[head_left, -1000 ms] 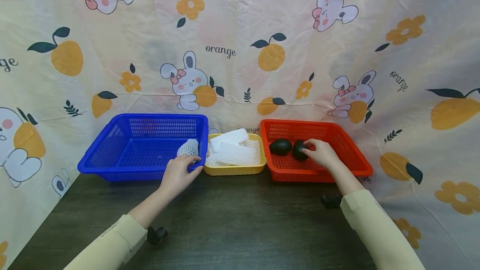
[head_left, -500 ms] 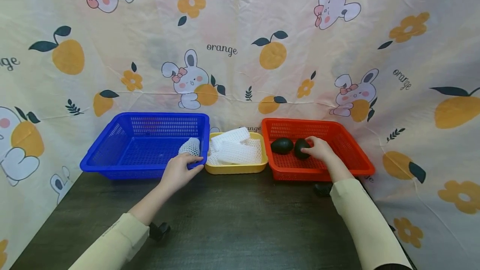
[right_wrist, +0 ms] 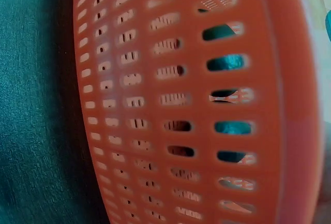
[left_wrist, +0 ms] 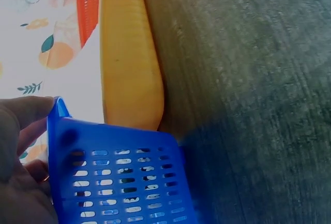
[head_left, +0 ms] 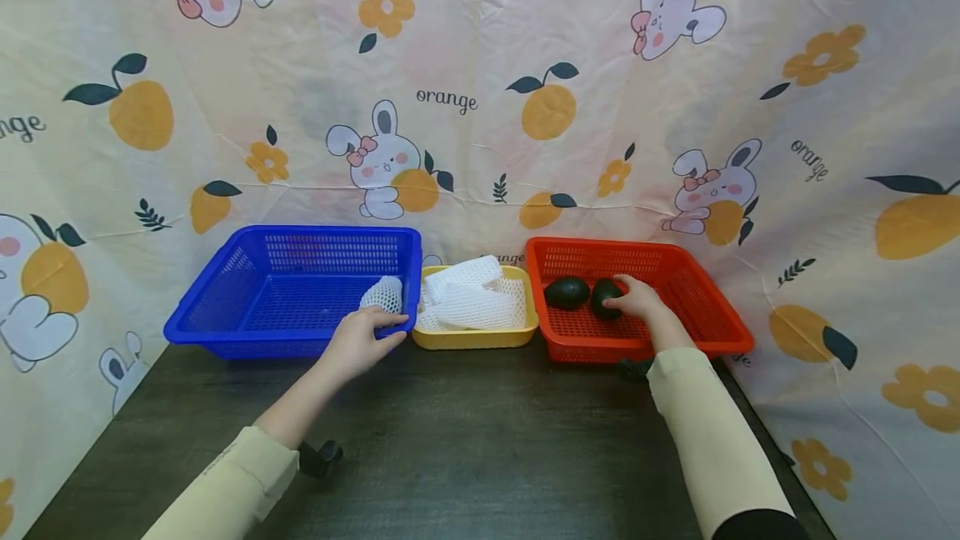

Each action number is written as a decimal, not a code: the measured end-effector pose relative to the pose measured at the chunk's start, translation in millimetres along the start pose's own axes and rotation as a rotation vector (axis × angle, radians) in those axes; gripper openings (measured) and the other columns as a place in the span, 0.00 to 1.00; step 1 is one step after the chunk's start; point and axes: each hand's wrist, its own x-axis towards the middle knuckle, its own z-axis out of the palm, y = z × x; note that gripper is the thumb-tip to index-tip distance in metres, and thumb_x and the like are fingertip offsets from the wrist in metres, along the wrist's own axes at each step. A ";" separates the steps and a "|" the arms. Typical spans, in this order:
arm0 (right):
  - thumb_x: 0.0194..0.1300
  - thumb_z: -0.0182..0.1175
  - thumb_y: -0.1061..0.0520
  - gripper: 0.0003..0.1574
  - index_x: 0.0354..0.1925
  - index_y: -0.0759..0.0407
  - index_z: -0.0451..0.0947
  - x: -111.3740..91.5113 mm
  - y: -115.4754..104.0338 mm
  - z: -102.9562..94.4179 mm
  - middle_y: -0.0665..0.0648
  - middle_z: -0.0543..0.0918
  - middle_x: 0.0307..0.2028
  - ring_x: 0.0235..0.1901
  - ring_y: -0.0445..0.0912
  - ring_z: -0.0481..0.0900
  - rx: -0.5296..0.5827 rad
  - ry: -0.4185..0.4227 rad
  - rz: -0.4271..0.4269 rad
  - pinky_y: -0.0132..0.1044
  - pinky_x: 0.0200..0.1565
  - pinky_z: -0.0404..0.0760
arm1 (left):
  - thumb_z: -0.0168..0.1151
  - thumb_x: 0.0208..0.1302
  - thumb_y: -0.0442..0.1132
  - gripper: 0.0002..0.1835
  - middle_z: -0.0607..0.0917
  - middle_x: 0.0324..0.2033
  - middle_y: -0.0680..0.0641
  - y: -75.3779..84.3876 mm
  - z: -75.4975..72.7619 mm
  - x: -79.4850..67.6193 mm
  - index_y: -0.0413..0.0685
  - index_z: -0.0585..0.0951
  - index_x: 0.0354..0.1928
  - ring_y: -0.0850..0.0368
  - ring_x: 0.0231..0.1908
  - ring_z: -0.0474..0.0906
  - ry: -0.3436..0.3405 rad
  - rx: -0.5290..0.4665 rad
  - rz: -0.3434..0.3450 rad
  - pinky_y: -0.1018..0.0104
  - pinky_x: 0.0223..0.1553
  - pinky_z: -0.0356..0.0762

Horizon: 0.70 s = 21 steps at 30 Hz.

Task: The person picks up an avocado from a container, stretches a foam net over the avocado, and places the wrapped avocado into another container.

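My left hand (head_left: 358,342) is at the front right corner of the blue basket (head_left: 262,348), pinching its rim, with the thumb outside and fingers inside. Behind those fingers, a thing in a white foam net sleeve (head_left: 384,294) lies in that basket; the sleeve hides what it is. Over in the red basket (head_left: 600,350), my right hand (head_left: 637,300) holds a dark green avocado (head_left: 602,300) between thumb and fingers. A second avocado (head_left: 567,292) lies just left of it. The right wrist view is filled by the red basket's slotted wall (right_wrist: 201,110), which hides the fruit.
Between the two larger baskets stands a small yellow basket (head_left: 472,341) with several white foam net sleeves (head_left: 476,307) in it. All three stand in a row on a dark table (head_left: 465,432), against a printed cloth (head_left: 472,40).
My right forearm has swung inward to the left, while the right hand stays at the same avocado. The left hand keeps its place on the blue rim. The head view has shifted slightly.
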 end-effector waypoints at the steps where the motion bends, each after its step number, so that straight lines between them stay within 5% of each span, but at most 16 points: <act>1: 0.63 0.63 0.46 0.48 0.71 0.65 0.54 1.0 0.4 0.8 0.76 0.58 0.66 0.63 0.71 0.56 0.002 -0.008 0.000 0.64 0.59 0.58 | 0.67 0.60 0.38 0.14 0.84 0.39 0.46 -0.1 -0.8 0.1 0.44 0.85 0.48 0.50 0.38 0.78 -0.008 -0.006 -0.001 0.52 0.39 0.75; 11: 0.65 0.60 0.55 0.50 0.73 0.68 0.44 5.6 -1.7 15.8 0.79 0.54 0.66 0.64 0.71 0.53 -0.044 -0.102 0.001 0.64 0.61 0.54 | 0.66 0.61 0.37 0.15 0.83 0.39 0.46 -1.3 -2.8 -0.7 0.45 0.84 0.51 0.54 0.34 0.74 -0.064 -0.032 -0.025 0.57 0.35 0.73; 21: 0.62 0.63 0.57 0.43 0.68 0.69 0.54 6.6 -8.3 21.0 0.79 0.62 0.61 0.58 0.69 0.63 -0.051 -0.018 -0.021 0.60 0.59 0.62 | 0.66 0.61 0.39 0.15 0.83 0.40 0.46 -1.1 -2.3 0.9 0.46 0.85 0.50 0.52 0.38 0.77 -0.046 -0.028 -0.032 0.54 0.39 0.75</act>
